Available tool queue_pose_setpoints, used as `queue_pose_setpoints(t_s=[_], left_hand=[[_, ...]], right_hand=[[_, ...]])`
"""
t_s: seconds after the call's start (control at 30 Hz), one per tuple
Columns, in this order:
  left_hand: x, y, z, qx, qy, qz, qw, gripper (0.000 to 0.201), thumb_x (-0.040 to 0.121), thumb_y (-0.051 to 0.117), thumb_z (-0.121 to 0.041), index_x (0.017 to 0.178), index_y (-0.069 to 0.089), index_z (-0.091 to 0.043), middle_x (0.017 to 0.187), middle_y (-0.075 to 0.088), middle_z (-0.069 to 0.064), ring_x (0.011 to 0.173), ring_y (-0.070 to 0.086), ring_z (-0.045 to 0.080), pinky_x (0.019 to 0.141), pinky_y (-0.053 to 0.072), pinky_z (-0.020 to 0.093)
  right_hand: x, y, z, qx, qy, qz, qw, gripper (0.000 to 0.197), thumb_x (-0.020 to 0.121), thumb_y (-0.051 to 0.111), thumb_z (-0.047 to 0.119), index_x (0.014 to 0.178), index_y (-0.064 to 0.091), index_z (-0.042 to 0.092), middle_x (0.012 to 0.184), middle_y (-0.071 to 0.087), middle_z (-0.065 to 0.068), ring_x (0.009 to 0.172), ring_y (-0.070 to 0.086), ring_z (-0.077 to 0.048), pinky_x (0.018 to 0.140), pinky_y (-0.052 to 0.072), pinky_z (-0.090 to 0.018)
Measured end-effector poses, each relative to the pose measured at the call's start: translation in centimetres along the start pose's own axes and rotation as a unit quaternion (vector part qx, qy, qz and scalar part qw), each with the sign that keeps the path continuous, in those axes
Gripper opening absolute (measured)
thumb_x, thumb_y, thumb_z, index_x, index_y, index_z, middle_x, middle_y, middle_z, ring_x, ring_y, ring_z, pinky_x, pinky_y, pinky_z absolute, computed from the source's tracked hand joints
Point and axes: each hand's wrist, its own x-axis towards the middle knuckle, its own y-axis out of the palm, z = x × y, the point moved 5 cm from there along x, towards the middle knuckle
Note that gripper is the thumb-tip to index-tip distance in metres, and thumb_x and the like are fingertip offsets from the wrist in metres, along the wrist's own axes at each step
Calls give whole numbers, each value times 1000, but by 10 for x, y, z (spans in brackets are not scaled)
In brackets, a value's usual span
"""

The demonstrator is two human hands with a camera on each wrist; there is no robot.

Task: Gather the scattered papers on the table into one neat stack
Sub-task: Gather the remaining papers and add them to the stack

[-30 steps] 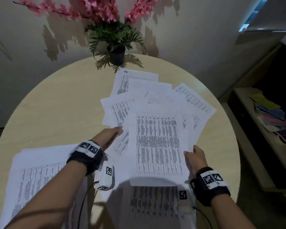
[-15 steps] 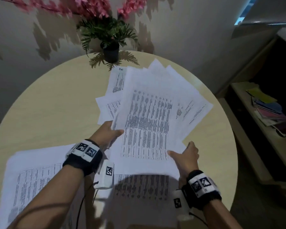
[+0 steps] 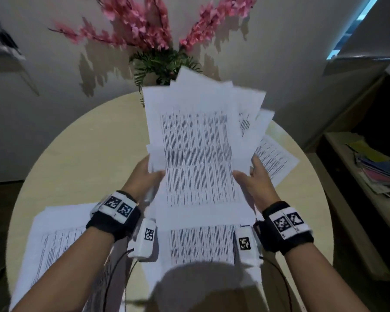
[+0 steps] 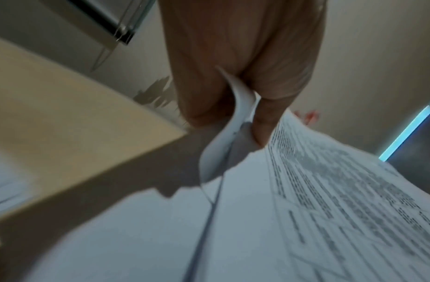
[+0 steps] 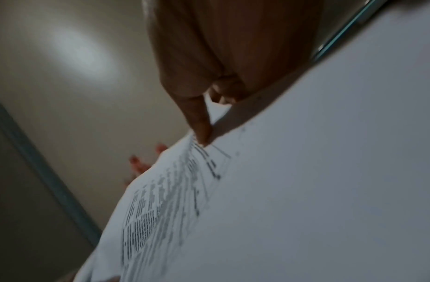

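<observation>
Both hands hold a fanned bundle of printed papers (image 3: 196,149) tilted up above the round table (image 3: 81,154). My left hand (image 3: 148,174) grips the bundle's left edge, thumb on the front; in the left wrist view the thumb and fingers of the left hand (image 4: 235,106) pinch curled sheets (image 4: 230,133). My right hand (image 3: 252,176) grips the right edge, and in the right wrist view its thumb (image 5: 199,126) presses on the top sheet (image 5: 281,190). One printed sheet (image 3: 275,158) lies on the table at the right. More sheets (image 3: 200,246) lie below the bundle, and a pile (image 3: 54,239) lies at the front left.
A potted plant with pink flowers (image 3: 162,64) stands at the table's far edge by the wall, partly hidden by the bundle. A low wooden shelf (image 3: 356,172) with coloured books (image 3: 376,172) stands to the right of the table.
The spread sheets on the middle of the table have been gathered and lifted, tilting up toward me. Both hands moved from flat on the table to gripping the bundle's two side edges.
</observation>
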Motion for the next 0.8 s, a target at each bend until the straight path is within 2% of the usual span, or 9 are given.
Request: queue_pose_setpoints(t_s=[0.1,0.23,0.33,0.4,0.5,0.6,0.67,0.73,0.8], left_hand=[[3,-23,-57,-68,94,-75,990,42,90,50,5,127,47,-15,111,60,-5,100,61,11,90,47,29],[-4,-46,-109,-116,174,-127,970,39,89,52,4,127,47,-4,103,65,2,69,62,-14,67,50,6],[-18,-49,-138,-114,230,-120,959,41,88,53,5,113,53,-28,102,63,-12,87,63,-6,88,51,21],[-26,-51,-153,-115,265,-124,949,47,88,53,5,102,53,-40,103,61,-14,95,60,3,96,49,29],[-34,-56,-170,-120,308,-127,935,43,86,58,1,100,51,-39,102,60,-12,97,59,6,94,49,29],[-33,-57,-156,-101,277,-106,950,35,80,68,-7,97,54,-33,96,63,-16,87,64,-5,82,53,16],[-33,-49,-126,-62,224,-94,968,22,73,75,-12,82,57,-21,72,66,-15,67,64,-5,64,51,11],[-33,-37,-84,-44,154,-79,984,23,70,77,-14,68,54,-18,58,65,-12,55,59,-3,59,47,14],[-33,-25,-52,-38,108,-82,990,18,72,75,-17,78,59,-14,73,66,0,68,61,10,70,47,26]], right_hand=[[-6,1,32,-11,-48,47,998,45,86,57,-7,121,52,20,117,65,6,105,64,-7,92,52,-28],[-7,-5,48,-200,-90,-18,975,20,82,65,3,88,64,22,93,69,0,90,67,-20,87,54,-40],[-8,-6,69,-178,-166,-80,966,11,82,65,5,93,66,8,92,70,-14,85,63,-21,77,52,-37],[-10,-3,85,-145,-197,-81,966,16,82,65,4,97,65,10,92,70,-6,83,64,-14,75,52,-29],[-12,1,108,-86,-233,-76,966,29,80,65,-2,93,61,23,89,67,9,77,65,3,72,52,-14],[-15,2,104,-50,-223,-62,972,41,77,67,-6,101,56,26,98,67,9,87,67,2,77,53,-15],[-20,5,82,-61,-181,-53,980,47,77,67,-6,105,53,29,105,67,6,97,66,-7,88,53,-27],[-32,19,57,-69,-146,-49,986,40,79,64,-8,104,56,22,95,70,8,88,67,-2,90,54,-33],[-44,31,40,-30,-121,-61,990,33,81,55,-18,103,57,7,72,72,18,69,66,11,69,56,-15]])
